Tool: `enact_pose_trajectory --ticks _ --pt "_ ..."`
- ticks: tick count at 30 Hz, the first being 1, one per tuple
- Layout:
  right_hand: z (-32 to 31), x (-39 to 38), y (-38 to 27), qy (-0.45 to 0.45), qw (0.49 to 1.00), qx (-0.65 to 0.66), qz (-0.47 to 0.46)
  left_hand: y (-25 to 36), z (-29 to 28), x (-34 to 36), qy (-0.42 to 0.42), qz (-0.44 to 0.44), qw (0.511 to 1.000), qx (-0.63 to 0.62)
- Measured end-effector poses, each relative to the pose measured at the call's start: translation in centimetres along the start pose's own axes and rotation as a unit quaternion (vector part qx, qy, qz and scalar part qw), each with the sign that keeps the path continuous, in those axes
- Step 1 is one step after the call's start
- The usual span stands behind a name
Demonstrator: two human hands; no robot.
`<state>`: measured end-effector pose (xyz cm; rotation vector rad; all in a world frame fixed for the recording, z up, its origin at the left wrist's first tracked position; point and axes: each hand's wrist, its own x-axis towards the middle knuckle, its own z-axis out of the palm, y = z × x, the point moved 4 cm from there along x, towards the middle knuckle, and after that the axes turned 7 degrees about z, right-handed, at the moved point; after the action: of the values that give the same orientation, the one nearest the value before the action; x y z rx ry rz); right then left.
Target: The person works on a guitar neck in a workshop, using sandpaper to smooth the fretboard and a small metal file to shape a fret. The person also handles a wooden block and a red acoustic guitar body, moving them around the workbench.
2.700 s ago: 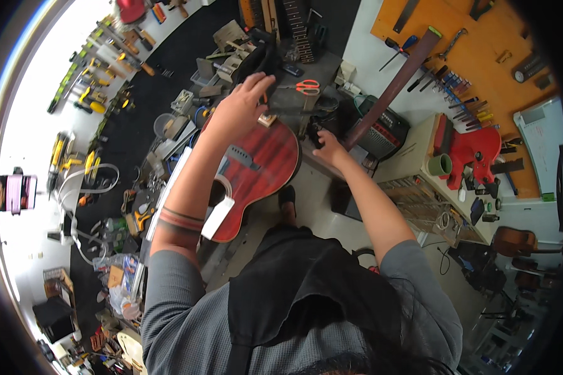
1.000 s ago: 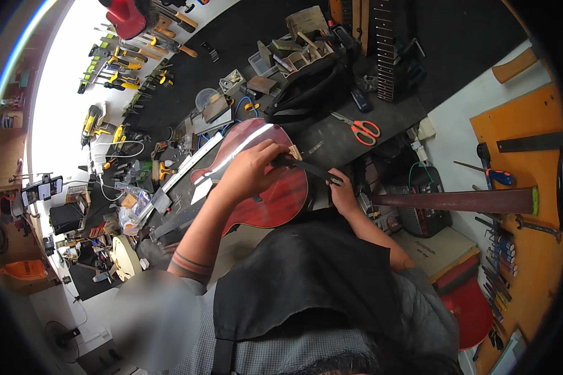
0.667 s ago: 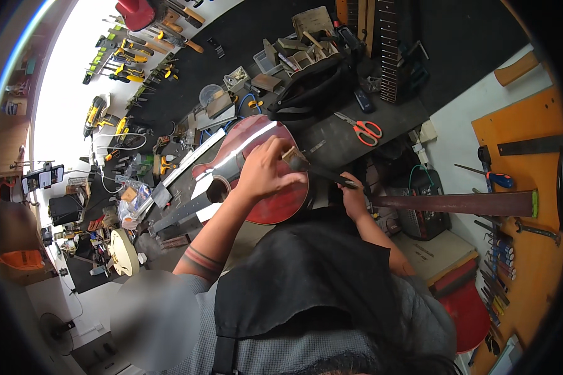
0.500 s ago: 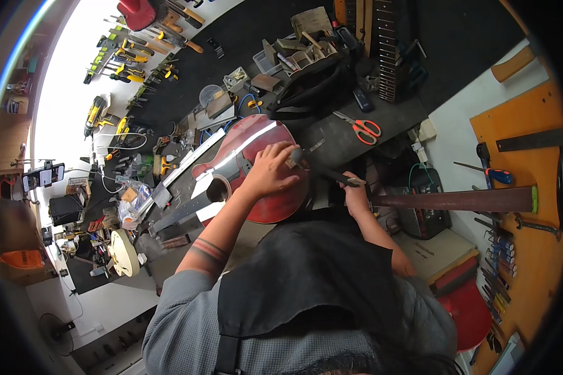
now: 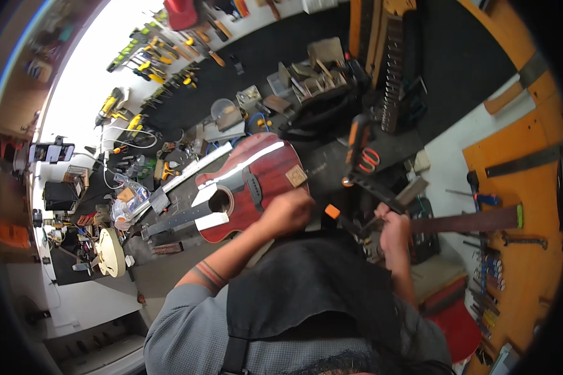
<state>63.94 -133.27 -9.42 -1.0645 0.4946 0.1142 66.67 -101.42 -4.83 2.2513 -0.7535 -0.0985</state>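
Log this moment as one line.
right hand: holding orange-and-black clamp | left hand: by edge of red guitar | wooden block: on guitar's top

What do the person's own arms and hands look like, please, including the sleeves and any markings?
The left hand and right hand wear no gloves. The grey sleeves are short, with a fine textured weave, leaving both forearms bare. Dark bands circle the left forearm; no such marking shows on the right one.
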Motion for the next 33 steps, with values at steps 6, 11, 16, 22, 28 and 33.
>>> enact_pose_trajectory --ticks 6,11,16,22,28,33 --pt "11.9 -5.9 -17.0 -0.169 0.98 0.08 -0.071 15.1 -3.5 7.6 0.042 0.23 0.963 -0.135" --pt "22.9 -8.6 -24.2 -0.34 0.922 0.074 -0.167 16.8 -7.2 9.0 0.171 0.052 0.968 -0.176" --pt "31.6 -14.2 -27.2 -0.479 0.817 -0.117 -0.299 16.9 -21.6 2.6 0.401 0.184 0.891 0.104" --pt "39.3 -16.6 -31.4 -0.419 0.748 -0.152 -0.492 25.3 -38.0 -8.2 0.31 0.058 0.772 0.552" --pt "51.2 -21.5 -31.9 -0.523 0.667 0.007 -0.531 31.1 -50.4 -11.8 0.328 0.082 0.57 0.749" --pt "61.7 -23.9 -30.8 -0.553 0.714 0.048 -0.427 30.2 -59.7 -14.6 0.335 0.118 0.494 0.794"
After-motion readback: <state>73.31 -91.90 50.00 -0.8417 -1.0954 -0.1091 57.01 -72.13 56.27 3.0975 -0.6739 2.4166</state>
